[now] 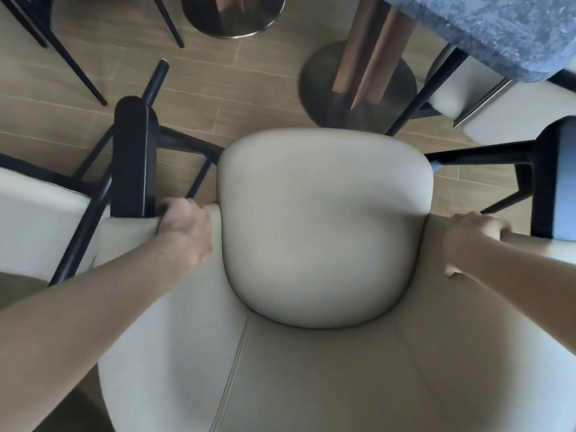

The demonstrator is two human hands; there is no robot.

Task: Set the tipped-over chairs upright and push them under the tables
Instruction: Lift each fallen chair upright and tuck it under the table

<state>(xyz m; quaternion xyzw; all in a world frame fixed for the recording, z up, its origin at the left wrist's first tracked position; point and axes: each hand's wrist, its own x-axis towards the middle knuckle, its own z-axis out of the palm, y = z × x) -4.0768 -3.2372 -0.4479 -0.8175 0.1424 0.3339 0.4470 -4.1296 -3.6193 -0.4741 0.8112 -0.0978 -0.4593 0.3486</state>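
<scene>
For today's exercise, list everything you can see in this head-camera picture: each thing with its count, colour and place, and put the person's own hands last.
Held armchair: one, cream upholstery, centre, seat up.
Black armrests: two, left and right of the seat.
Chair at left: one, cream with black legs, partly cut off; whether tipped I cannot tell.
Chair under the table: one, cream, upper right.
Tabletop: one, blue-grey marbled, top right corner.
Table bases: two, dark round metal, top centre and right of centre.
Chair legs: black, thin, top left.
Floor: tan wood-look planks.
Left hand: grips the armchair's left side.
Right hand: grips its right side.
</scene>
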